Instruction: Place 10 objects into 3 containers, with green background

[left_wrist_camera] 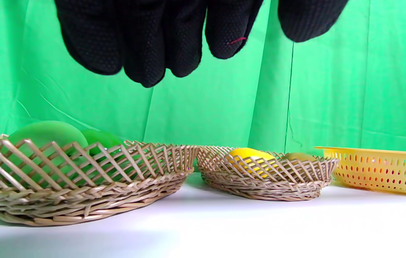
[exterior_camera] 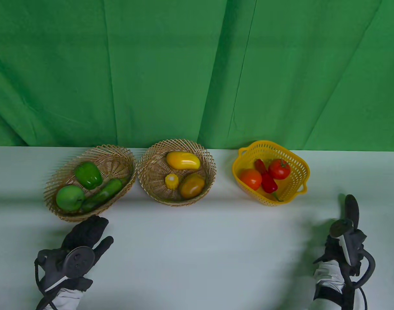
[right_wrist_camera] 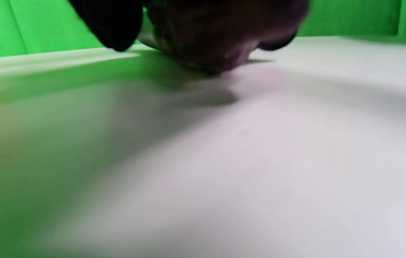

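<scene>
Three containers stand in a row at the back of the table. The left wicker basket holds a green pepper, a green apple and a cucumber. The middle wicker basket holds a yellow mango, a corn piece and a brownish fruit. The yellow plastic basket holds two tomatoes and a red chili. My left hand is open and empty, just in front of the left basket. My right hand rests low on the table at the right, its fingers hidden.
The white table stretches between my hands. A green cloth hangs behind it. In the left wrist view the left basket, middle basket and yellow basket line up beyond my fingers. The right wrist view is blurred.
</scene>
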Demonstrator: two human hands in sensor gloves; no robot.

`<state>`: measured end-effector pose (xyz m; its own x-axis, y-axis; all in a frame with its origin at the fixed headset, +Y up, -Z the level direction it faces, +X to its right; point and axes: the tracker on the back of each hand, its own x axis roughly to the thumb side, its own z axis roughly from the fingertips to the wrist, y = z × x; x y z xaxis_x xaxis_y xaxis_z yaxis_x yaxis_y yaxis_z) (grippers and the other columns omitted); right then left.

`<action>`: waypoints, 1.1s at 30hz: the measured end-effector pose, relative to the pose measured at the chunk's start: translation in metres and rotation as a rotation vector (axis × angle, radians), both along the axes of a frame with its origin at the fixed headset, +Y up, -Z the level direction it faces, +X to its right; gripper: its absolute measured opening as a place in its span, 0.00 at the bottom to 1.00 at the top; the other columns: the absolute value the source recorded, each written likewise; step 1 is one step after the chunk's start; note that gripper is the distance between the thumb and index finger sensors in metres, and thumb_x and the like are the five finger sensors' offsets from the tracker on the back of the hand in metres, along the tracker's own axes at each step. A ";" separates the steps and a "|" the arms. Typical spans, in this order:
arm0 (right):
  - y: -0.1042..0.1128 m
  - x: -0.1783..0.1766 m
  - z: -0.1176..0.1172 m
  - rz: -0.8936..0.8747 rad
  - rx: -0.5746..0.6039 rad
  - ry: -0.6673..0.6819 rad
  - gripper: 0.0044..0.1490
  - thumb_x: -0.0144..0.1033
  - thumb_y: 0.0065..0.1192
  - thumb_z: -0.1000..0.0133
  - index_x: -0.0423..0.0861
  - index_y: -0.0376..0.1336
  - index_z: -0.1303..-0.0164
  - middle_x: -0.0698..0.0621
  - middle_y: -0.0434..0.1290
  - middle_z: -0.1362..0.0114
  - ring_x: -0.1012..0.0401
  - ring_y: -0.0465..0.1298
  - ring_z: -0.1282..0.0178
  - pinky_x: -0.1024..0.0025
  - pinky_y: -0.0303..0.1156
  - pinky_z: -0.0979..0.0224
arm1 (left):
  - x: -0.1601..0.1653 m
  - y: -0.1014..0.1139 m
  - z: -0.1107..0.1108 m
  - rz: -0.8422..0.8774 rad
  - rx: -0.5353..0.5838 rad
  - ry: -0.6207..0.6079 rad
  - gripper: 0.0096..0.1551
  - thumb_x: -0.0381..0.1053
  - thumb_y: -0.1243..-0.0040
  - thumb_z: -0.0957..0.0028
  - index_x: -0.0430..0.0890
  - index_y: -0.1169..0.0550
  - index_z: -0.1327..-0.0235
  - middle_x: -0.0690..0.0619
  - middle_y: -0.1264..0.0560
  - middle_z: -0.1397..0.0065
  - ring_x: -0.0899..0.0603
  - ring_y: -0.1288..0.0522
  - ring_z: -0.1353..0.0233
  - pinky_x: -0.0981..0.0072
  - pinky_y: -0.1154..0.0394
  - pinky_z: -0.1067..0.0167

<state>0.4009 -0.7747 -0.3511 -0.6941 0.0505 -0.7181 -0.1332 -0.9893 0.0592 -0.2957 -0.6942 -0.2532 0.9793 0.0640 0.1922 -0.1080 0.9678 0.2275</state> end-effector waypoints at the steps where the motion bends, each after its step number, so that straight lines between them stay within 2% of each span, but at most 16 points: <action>1: 0.000 0.000 -0.001 0.018 -0.014 0.000 0.43 0.40 0.59 0.36 0.53 0.40 0.18 0.35 0.45 0.13 0.42 0.65 0.24 0.49 0.63 0.20 | 0.000 0.000 0.000 -0.002 -0.001 0.001 0.38 0.68 0.52 0.40 0.53 0.33 0.20 0.43 0.28 0.19 0.35 0.24 0.25 0.41 0.26 0.35; 8: 0.000 0.003 -0.006 0.032 0.011 -0.005 0.39 0.33 0.59 0.36 0.52 0.43 0.19 0.34 0.48 0.15 0.41 0.67 0.27 0.50 0.66 0.23 | 0.000 0.000 0.000 0.000 0.000 0.007 0.38 0.68 0.52 0.40 0.53 0.33 0.20 0.43 0.28 0.19 0.35 0.24 0.25 0.41 0.26 0.35; 13: 0.003 0.003 -0.007 0.023 0.068 -0.024 0.39 0.33 0.58 0.36 0.50 0.44 0.19 0.33 0.49 0.15 0.40 0.67 0.29 0.50 0.67 0.25 | -0.001 0.000 -0.001 0.000 -0.001 0.007 0.38 0.68 0.52 0.40 0.53 0.33 0.20 0.43 0.28 0.19 0.35 0.24 0.25 0.41 0.26 0.35; 24: 0.013 -0.009 -0.016 0.029 0.103 0.010 0.38 0.32 0.56 0.36 0.49 0.45 0.18 0.33 0.49 0.15 0.38 0.66 0.29 0.49 0.67 0.25 | -0.003 0.000 0.000 0.006 0.013 0.010 0.38 0.68 0.52 0.40 0.53 0.33 0.20 0.43 0.28 0.19 0.35 0.24 0.25 0.41 0.26 0.35; 33: 0.036 -0.029 -0.026 0.010 0.200 0.062 0.38 0.33 0.55 0.35 0.48 0.44 0.17 0.32 0.48 0.15 0.38 0.65 0.28 0.48 0.66 0.25 | -0.004 0.001 0.001 0.011 0.032 0.007 0.38 0.68 0.52 0.40 0.53 0.33 0.20 0.43 0.28 0.19 0.36 0.24 0.25 0.41 0.26 0.35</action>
